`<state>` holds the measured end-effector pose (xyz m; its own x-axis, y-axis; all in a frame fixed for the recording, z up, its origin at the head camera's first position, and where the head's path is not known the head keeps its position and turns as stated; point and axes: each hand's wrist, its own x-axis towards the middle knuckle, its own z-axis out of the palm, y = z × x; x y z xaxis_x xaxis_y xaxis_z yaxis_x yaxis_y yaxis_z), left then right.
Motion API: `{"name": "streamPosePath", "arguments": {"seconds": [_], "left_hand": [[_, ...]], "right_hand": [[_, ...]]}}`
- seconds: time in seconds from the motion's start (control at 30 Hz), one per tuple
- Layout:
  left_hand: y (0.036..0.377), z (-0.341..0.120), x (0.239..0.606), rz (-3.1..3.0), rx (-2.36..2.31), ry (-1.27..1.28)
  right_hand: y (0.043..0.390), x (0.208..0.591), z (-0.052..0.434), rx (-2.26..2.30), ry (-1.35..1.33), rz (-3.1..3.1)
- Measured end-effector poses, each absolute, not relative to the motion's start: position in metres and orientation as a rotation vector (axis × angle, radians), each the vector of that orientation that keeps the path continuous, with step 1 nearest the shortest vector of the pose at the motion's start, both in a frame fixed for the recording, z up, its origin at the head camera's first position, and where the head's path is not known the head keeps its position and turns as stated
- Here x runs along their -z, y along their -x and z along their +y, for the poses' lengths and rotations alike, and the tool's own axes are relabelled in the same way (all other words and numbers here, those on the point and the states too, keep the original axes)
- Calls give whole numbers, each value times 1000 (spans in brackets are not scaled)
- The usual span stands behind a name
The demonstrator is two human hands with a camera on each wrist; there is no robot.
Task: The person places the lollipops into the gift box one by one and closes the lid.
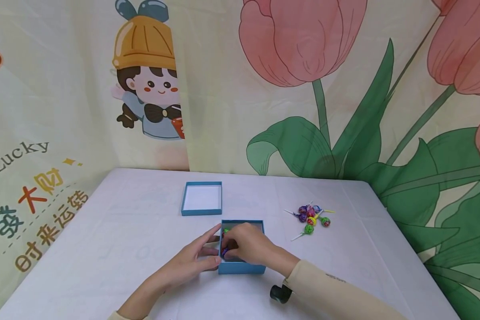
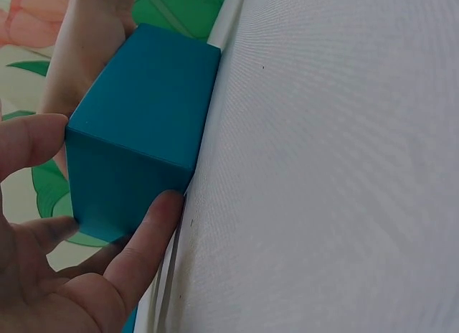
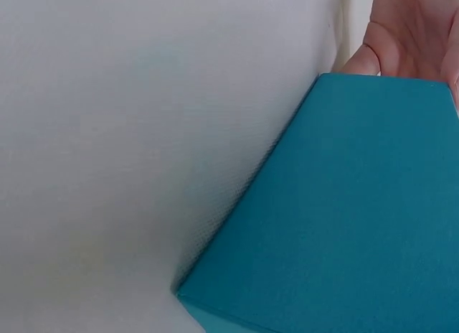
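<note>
**On the cloth-covered table: hands at a blue box**

On the white woven cloth of the table sits a square blue card box. The left hand braces its side with straight fingers. The right hand reaches inside, curled around a wrapped lollipop. Its shallow lid lies behind; round foil-wrapped lollipops cluster right.

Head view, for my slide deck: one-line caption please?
Left hand steadies an open blue cardboard box while right hand places a wrapped lollipop inside.
</note>
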<state>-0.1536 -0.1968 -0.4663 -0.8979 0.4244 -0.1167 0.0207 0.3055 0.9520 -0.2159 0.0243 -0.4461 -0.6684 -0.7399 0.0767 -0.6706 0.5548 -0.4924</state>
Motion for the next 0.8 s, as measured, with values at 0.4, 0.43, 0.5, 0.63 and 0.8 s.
{"name": "streamPosePath", "arguments": {"seconds": [0.4, 0.43, 0.5, 0.63, 0.8], "left_hand": [[154, -198, 466, 2238, -1617, -423], [154, -198, 466, 2236, -1618, -423], [154, -198, 467, 2237, -1617, -426], [154, -197, 468, 2252, -1604, -411], [153, -198, 468, 2268, -1594, -417]], "right_hand": [[216, 448, 26, 747, 1208, 2649], [216, 448, 26, 746, 1209, 2646], [216, 446, 27, 742, 1210, 2639], [216, 443, 28, 736, 1213, 2622], [219, 435, 37, 757, 1223, 2608]]}}
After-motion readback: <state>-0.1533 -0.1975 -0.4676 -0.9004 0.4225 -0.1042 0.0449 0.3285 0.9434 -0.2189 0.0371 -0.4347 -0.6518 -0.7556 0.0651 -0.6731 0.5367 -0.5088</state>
